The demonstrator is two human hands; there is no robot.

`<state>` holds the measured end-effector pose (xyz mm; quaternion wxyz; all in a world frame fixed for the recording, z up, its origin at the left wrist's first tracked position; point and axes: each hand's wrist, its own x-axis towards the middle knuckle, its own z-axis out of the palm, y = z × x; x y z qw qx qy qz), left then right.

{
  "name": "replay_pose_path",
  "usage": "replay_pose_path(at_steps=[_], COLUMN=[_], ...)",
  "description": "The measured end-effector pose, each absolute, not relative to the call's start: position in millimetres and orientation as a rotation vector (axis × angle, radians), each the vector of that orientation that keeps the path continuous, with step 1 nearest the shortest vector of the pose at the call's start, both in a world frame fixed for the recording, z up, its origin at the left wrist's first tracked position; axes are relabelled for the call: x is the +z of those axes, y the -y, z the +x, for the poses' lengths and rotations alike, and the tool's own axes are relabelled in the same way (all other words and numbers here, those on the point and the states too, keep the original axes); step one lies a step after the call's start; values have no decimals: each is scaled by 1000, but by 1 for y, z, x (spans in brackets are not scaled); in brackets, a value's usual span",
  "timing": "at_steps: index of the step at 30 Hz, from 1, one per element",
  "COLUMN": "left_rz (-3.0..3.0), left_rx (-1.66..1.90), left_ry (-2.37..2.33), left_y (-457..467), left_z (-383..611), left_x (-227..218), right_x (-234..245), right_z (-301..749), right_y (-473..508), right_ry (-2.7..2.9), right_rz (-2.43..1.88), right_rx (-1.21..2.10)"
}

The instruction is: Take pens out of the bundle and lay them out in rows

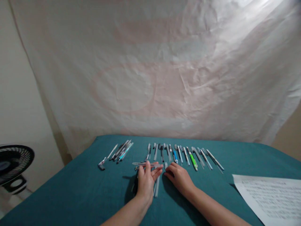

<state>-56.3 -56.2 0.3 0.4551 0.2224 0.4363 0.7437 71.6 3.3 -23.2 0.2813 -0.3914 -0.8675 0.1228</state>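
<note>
My left hand [147, 182] grips a clear pen barrel [141, 164] crosswise between thumb and fingers, just above the table. Curled fingers of my right hand [178, 177] are at a small clear pen cap [166, 165], close to the right end of that barrel. Beneath the left hand lie clear pen parts [157, 187], and dark pens [135, 182] show partly behind its wrist side. Beyond both hands runs a row of pens and caps, including a green pen [193, 160] and a blue pen [175, 156].
A bundle of pens [122, 151] lies at the back left, with a correction-tape-like piece [102, 164] beside it. A printed sheet [272, 197] rests at the right on the green cloth [77, 194]. A black fan [14, 166] stands left of the table.
</note>
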Motion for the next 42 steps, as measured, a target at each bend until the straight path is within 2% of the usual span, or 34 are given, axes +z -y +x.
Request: replay_pose_path(at_steps=[15,26,42], left_rz=[557,537,550], left_rx=[1828,1816,1801], left_ry=[-1083,-1079,-1074], left_y=[55,57,58], left_z=[-56,-56,-56], left_x=[-1,3,1], right_x=[-26,-19,-27], right_z=[69,74,71], right_y=[-18,-5,-6], right_ry=[2099,2285,2273], right_rz=[-995,-863,-822], right_rx=[439,492,507])
